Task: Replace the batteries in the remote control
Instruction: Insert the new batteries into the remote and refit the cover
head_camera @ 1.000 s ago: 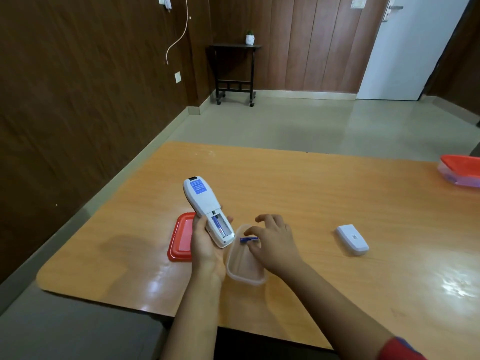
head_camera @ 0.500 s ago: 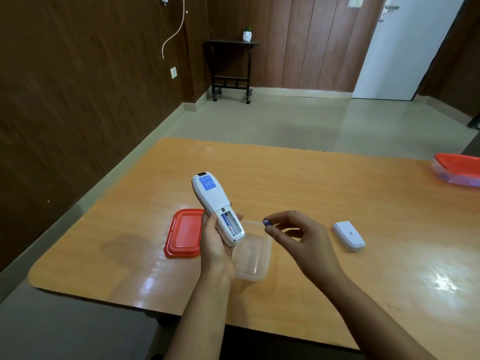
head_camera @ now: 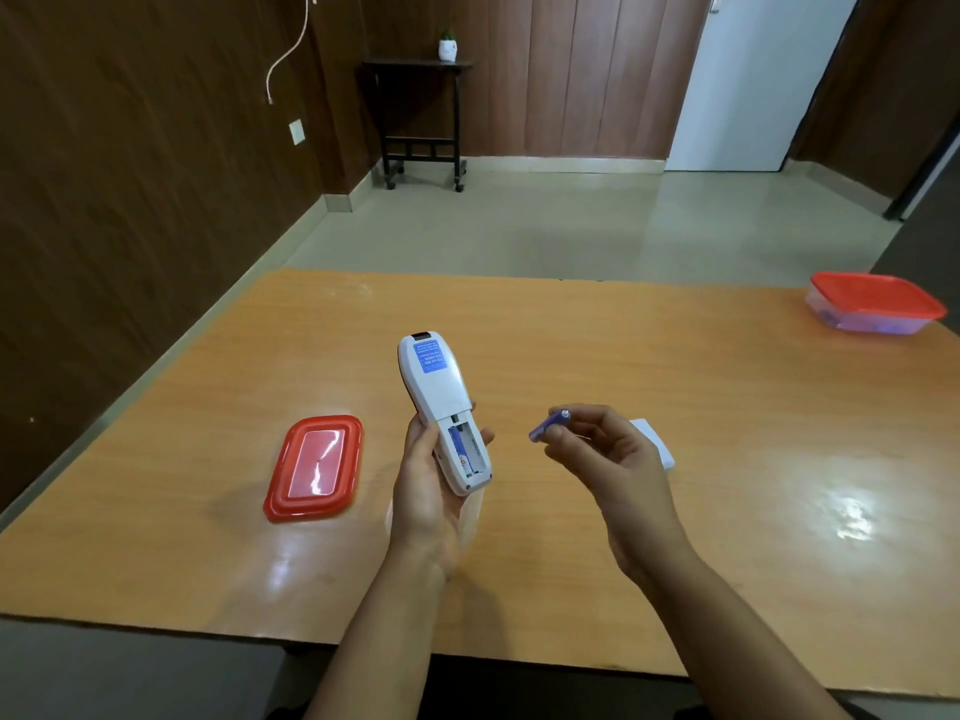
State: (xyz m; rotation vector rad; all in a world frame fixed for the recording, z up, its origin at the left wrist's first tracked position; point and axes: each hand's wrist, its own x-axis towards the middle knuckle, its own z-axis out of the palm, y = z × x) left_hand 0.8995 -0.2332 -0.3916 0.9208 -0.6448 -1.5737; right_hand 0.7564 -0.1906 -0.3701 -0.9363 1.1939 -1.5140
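My left hand (head_camera: 423, 491) holds the white remote control (head_camera: 439, 392) back side up over the wooden table (head_camera: 675, 387). Its battery compartment (head_camera: 466, 449) is uncovered, with one blue battery lying in the left slot. The right slot looks bare. My right hand (head_camera: 608, 459) pinches a second blue battery (head_camera: 549, 424) between fingertips, a short way right of the remote and apart from it. The white battery cover (head_camera: 655, 443) lies on the table behind my right hand, partly hidden. A clear container under my left hand is barely visible.
A red lid (head_camera: 314, 467) lies flat on the table to the left of my left hand. A closed clear box with a red lid (head_camera: 875, 304) stands at the far right edge. A dark wall runs along the left side.
My right hand lifted the blue battery out of the clear container and raised it beside the remote. My left hand turned the remote more upright and shifted it slightly right.
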